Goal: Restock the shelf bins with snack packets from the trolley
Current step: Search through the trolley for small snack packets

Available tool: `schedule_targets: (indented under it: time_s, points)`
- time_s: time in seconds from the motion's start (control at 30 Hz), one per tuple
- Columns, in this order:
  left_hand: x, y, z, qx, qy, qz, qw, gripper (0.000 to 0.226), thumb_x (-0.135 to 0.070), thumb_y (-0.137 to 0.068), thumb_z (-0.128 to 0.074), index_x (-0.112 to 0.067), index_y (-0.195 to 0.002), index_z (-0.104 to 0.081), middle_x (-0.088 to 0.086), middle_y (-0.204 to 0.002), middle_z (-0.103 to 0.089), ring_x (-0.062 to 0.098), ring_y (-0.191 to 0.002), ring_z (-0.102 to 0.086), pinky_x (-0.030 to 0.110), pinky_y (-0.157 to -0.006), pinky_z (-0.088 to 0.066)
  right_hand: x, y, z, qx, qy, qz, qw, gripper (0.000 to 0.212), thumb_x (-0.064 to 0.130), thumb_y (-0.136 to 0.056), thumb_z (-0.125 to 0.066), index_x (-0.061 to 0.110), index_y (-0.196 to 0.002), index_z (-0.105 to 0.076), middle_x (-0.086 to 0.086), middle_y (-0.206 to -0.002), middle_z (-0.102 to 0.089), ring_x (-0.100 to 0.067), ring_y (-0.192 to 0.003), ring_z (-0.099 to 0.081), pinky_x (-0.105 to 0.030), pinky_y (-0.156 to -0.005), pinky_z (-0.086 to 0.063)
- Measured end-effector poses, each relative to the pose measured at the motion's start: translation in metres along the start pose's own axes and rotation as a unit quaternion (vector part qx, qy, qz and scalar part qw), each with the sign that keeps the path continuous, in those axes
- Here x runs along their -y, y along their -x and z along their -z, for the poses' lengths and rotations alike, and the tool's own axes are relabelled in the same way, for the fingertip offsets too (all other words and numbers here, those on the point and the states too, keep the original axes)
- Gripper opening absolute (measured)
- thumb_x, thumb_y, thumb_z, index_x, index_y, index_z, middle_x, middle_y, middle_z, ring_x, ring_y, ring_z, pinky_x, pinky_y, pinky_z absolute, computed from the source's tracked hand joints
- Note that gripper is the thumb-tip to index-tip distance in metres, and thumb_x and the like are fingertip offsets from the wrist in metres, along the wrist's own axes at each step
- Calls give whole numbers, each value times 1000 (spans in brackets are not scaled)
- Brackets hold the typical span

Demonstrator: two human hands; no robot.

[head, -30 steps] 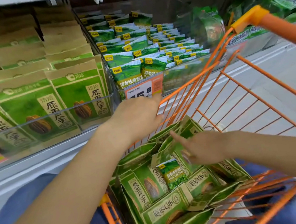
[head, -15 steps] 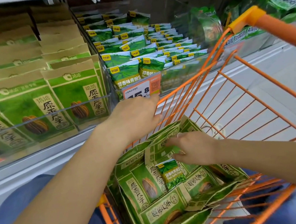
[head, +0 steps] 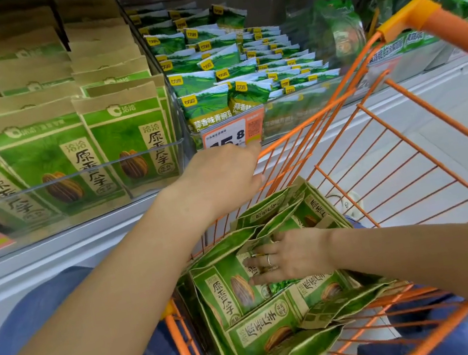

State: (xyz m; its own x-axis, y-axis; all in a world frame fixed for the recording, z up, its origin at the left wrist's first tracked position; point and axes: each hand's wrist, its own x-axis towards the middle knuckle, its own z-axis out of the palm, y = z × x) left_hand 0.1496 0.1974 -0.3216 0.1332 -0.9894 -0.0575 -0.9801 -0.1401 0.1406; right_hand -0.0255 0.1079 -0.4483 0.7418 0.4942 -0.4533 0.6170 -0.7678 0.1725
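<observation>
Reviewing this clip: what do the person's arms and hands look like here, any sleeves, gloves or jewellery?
Both forearms are bare, with no sleeve in view and no gloves. The right hand wears a thin silver-coloured ring on one of its fingers. The left hand shows no ring, watch or band from this angle. Nothing is worn on either wrist. Blue fabric, apparently trousers, shows below the arms.

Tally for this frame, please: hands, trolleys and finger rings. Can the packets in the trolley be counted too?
Hands: 2 (left hand, right hand)
Orange wire trolley: 1
Ring on the right hand: 1
Total: 4
The sunflower seed packets in the trolley overlap too much for a firm count.
</observation>
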Motion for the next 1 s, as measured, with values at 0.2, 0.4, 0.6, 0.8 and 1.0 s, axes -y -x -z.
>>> schedule_targets:
  time_s: [0.2, 0.4, 0.6, 0.8, 1.0]
  points:
    - [-2, -1, 5, 13, 9, 2, 1000, 44, -37, -100, -42, -14, -136, -39, -4, -71, -41, 23, -76, -49, 30, -49, -30, -12, 15, 27, -35, -77, -59, 995, 25, 20, -73, -77, 16, -96, -68, -4, -98, -64, -22, -91, -59, -35, -71, -54]
    - [-9, 4, 11, -89, 105, -22, 990, 51, -47, -98, -41, -18, -141, -38, 4, -127, -57, 23, -122, -49, 39, -90, -46, -30, 44, 90, -118, -396, -331, 848, 36, 49, -81, -69, 15, -90, -61, 7, -62, -53, -6, -56, -49, -26, -52, -36]
    - [-18, 0, 11, -126, 359, 31, 924, 42, -53, -96, -40, -29, -124, -59, -11, -127, -60, 7, -116, -54, 28, -95, -43, -46, 75, 136, -306, -620, -385, 611, 7, 17, -78, -77, 16, -83, -72, 10, -63, -69, 6, -59, -58, -18, -59, -44]
    - [-23, 4, 24, -231, 552, 39, 800, 11, -32, -88, -65, -32, -79, -70, -9, -57, -54, 3, -55, -46, 21, -57, -34, -55, 78, 158, -386, -647, -400, 523, 27, 28, -70, -74, 19, -96, -74, 0, -96, -75, -12, -93, -69, -19, -72, -53]
    - [-20, 9, 28, -293, 626, 114, 713, 12, -27, -84, -65, -18, -82, -73, -1, -68, -71, 6, -59, -62, 20, -58, -48, -55, 73, 152, -427, -713, -375, 411, 35, 26, -71, -79, 8, -100, -68, -9, -85, -71, -15, -72, -65, -20, -55, -49]
